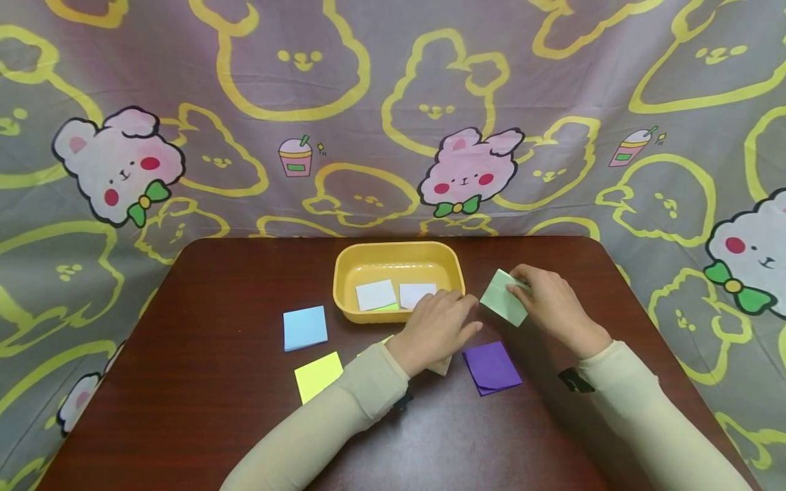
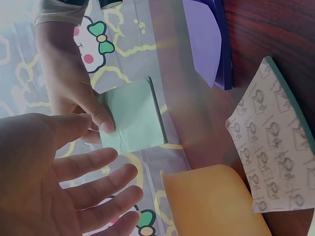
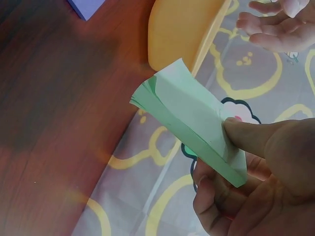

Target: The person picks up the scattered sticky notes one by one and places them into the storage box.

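Observation:
My right hand [image 1: 550,303] grips a pale green sticky note pad [image 3: 192,118] between thumb and fingers, held above the table to the right of the yellow tray [image 1: 342,300]. In the right wrist view the pad's loose sheets fan apart at the far end. My left hand [image 1: 434,327] reaches over the table in front of the tray, its fingers spread and holding nothing. Seen from the left wrist, that hand [image 2: 93,182] has its fingertips close to the green pad [image 2: 133,115]. Two white pieces of paper [image 1: 376,295] lie inside the tray, one with a green edge beneath.
A blue note pad [image 1: 305,328] and a yellow one [image 1: 318,375] lie at the left. To the right is a purple pad [image 1: 492,368] with its top sheet curling. A patterned pad [image 2: 275,142] lies partly under the left arm. A printed curtain [image 1: 381,136] hangs behind the table.

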The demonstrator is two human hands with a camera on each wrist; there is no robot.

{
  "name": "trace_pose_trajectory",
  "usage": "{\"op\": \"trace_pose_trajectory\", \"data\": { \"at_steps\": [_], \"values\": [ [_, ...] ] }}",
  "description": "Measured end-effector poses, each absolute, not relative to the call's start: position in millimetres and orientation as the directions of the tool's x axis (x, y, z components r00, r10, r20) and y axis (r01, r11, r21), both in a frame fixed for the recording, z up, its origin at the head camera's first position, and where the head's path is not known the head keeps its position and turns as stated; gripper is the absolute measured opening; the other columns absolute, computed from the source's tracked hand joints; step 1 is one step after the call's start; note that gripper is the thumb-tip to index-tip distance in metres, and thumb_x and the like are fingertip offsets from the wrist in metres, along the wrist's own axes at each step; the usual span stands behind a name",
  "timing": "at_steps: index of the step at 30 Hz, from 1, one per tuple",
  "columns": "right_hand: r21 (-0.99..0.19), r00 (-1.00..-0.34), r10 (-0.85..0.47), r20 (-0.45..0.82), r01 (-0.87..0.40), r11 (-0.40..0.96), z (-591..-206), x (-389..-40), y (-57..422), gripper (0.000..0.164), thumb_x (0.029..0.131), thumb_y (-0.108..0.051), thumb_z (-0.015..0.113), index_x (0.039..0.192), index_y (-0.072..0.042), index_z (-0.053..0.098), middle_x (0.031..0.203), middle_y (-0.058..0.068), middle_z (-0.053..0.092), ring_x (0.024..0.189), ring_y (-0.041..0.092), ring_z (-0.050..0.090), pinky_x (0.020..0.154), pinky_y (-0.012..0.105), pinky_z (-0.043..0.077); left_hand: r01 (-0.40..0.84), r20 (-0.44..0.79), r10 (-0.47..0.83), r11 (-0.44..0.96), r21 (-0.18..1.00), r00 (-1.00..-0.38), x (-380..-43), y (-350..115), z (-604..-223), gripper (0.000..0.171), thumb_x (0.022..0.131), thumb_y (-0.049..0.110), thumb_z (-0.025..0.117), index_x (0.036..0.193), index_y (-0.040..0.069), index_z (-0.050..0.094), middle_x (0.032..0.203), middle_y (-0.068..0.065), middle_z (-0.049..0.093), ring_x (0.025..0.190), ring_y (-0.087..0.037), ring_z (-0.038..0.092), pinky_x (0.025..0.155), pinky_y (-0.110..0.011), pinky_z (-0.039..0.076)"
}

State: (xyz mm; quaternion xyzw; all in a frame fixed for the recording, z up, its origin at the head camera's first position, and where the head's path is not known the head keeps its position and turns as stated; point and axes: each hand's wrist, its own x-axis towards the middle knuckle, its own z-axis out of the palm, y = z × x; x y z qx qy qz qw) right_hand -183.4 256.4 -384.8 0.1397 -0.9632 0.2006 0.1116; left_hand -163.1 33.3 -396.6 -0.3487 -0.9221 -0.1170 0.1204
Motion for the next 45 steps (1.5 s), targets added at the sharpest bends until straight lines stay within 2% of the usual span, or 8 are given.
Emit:
{"op": "trace_pose_trajectory", "data": {
  "at_steps": [14, 26, 36, 45],
  "values": [
    [-0.355, -0.937, -0.217, 0.274, -0.308, 0.882, -379.8, -179.4, 251.0, 0.014, 0.087, -0.017, 0.064, 0.096, -0.007, 0.065, 0.084, 0.004, 0.066, 0.066, 0.017, 0.053, 0.056, 0.036, 0.042, 0.666, 0.311, 0.607, 0.735, 0.130, -0.731, -164.3, 34.1, -397.1, 0.038, 0.091, 0.045, 0.053, 0.114, 0.016, 0.064, 0.095, 0.002, 0.064, 0.082, -0.016, 0.057, 0.067, -0.031, 0.044],
    [-0.355, -0.930, -0.232, 0.285, -0.328, 0.875, -372.9, -175.9, 248.2, 0.013, 0.087, -0.017, 0.064, 0.096, -0.008, 0.065, 0.082, 0.003, 0.066, 0.066, 0.017, 0.053, 0.056, 0.036, 0.042, 0.671, 0.326, 0.607, 0.729, 0.136, -0.725, -162.3, 31.6, -391.6, 0.039, 0.091, 0.045, 0.053, 0.115, 0.016, 0.063, 0.097, 0.002, 0.065, 0.085, -0.017, 0.058, 0.069, -0.031, 0.045],
    [-0.348, -0.920, -0.250, 0.302, -0.350, 0.870, -368.8, -175.5, 244.3, 0.012, 0.087, -0.015, 0.064, 0.096, -0.007, 0.065, 0.083, 0.004, 0.066, 0.066, 0.017, 0.054, 0.056, 0.036, 0.042, 0.648, 0.279, 0.595, 0.744, 0.163, -0.754, -163.2, 27.0, -387.8, 0.041, 0.093, 0.043, 0.051, 0.120, 0.015, 0.062, 0.110, 0.001, 0.064, 0.096, -0.017, 0.057, 0.080, -0.032, 0.046],
    [-0.349, -0.920, -0.260, 0.293, -0.356, 0.867, -366.6, -177.1, 240.0, 0.015, 0.086, -0.015, 0.065, 0.098, -0.006, 0.065, 0.087, 0.006, 0.068, 0.070, 0.018, 0.057, 0.060, 0.039, 0.045, 0.633, 0.266, 0.582, 0.751, 0.189, -0.769, -165.8, 21.2, -387.1, 0.041, 0.093, 0.043, 0.051, 0.121, 0.016, 0.062, 0.111, 0.001, 0.064, 0.098, -0.017, 0.058, 0.080, -0.032, 0.047]
  ]
}}
